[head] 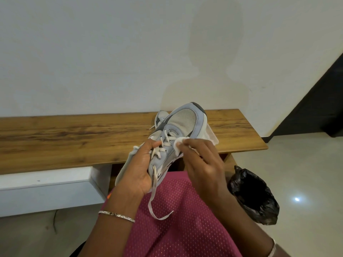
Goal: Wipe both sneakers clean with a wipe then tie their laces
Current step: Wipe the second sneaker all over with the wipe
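a left hand (137, 169) grips a grey sneaker (185, 123), toe raised over the near edge of the tabletop (74, 138), while the right hand (202, 164) pinches a white wipe (181, 144) against its laces (164, 144). the second sneaker (161, 115) lies on the tabletop behind; a black bag (256, 197) sits on the floor (297, 173) off the tabletop's right end.

1. No text, number or label can be read anywhere.
2. The sneaker (185, 123) bears a dark curved mark on its side, perhaps a brand logo, too blurred to name.
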Available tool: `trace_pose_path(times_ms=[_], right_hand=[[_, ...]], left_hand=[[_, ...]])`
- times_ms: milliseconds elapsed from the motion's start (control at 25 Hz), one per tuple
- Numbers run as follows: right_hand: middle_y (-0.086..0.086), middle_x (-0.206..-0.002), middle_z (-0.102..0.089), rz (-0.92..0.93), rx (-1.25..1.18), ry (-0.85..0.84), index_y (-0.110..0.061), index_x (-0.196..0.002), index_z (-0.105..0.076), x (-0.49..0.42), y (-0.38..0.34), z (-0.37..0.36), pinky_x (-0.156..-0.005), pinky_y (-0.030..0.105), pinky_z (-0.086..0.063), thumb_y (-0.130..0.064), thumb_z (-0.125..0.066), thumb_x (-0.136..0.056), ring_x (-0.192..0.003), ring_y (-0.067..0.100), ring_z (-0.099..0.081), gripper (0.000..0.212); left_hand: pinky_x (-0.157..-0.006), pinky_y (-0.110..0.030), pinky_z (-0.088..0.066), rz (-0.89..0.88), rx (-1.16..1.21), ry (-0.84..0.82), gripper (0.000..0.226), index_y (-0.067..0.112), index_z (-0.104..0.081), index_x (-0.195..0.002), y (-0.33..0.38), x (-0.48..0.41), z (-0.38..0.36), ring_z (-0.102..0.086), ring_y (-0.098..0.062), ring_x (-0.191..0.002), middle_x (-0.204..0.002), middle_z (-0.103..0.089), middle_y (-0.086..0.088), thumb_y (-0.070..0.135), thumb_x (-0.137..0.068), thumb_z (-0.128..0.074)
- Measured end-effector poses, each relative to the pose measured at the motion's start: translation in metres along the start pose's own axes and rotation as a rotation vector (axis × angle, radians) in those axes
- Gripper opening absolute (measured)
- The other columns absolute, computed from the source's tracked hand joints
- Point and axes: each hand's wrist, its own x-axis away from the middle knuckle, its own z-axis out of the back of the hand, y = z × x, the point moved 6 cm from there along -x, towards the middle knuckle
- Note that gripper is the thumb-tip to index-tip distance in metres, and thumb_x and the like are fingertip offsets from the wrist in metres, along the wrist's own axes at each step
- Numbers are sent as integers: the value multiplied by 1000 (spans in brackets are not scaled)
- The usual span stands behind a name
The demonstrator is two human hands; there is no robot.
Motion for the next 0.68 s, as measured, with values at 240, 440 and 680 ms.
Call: trace_pose_path(times_ms=[240, 440, 680], right_hand=[[14, -101, -71, -174, 28, 166, 1, -101, -75, -35, 50, 26, -83, 19, -47, -3, -71, -90, -93, 25, -65, 13], [15, -103, -72, -83, 19, 45, 1, -101, -75, -8, 15, 8, -87, 19, -47, -7, -65, -91, -97, 23, -65, 16], [16, -102, -71, -114, 74, 85, 1, -101, -74, -23, 40, 19, -82, 19, -48, -4, -68, -89, -93, 25, -65, 14]], left_hand=[[-79, -37, -52, -10, 24, 15, 23, 3, -75, -94, -1, 0, -2, -77, -23, -71, -89, -78, -17, 20, -96, -59], [-72, -35, -56, 12, -17, 18, 27, 3, -72, -110, -4, -1, 0, -76, -23, -74, -95, -77, -17, 20, -95, -58], [-75, -35, -53, 4, -18, 19, 21, 5, -72, -100, -4, -1, -2, -76, -22, -71, -89, -78, -16, 19, -96, -57]])
